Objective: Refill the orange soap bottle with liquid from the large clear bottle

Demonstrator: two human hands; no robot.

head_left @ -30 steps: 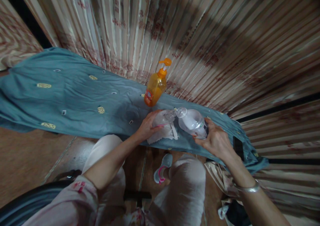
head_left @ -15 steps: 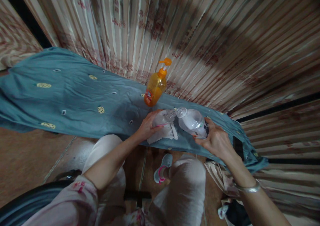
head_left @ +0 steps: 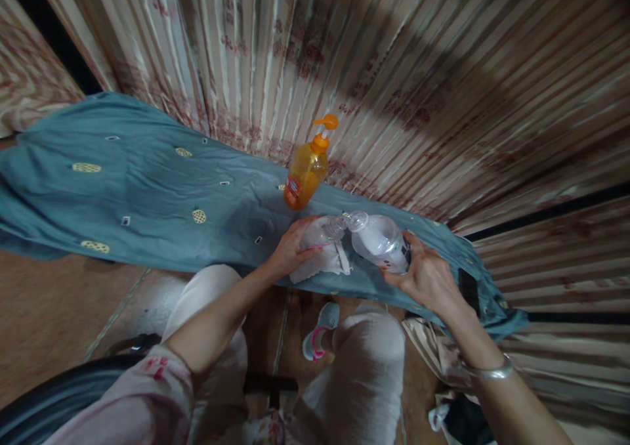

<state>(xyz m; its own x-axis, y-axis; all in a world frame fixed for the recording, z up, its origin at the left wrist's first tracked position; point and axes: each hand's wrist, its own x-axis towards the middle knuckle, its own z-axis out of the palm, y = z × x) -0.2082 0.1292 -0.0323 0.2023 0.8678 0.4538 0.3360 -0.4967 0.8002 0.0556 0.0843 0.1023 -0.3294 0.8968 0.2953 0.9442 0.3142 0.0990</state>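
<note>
With the left hand [head_left: 289, 249], in the head view, gripping a small clear bottle [head_left: 322, 233] on the near side of the orange pump bottle [head_left: 306, 172]. With the right hand [head_left: 424, 268], clasping a larger clear bottle [head_left: 377, 241] by its lower, labelled part, to the right of the pump bottle and likewise nearer than it. Fingers curled around each, not spread. Tilted toward each other, neck to neck, just right of the pump bottle on its near side (touching or merely very close, cannot tell which). Also hard to tell about any liquid inside.

Tucked below the small clear bottle, also on the near side of the pump bottle: a crumpled white cloth [head_left: 322, 266]. Upright on the worktop [head_left: 152, 199], draped in blue-green fabric with yellow pineapples: that pump bottle, nozzle turned left. Well off to its right, beside the right forearm, a dark phone-like slab [head_left: 469, 291]. Directly behind the pump bottle, a pleated curtain [head_left: 275, 51] with reddish floral print.
</note>
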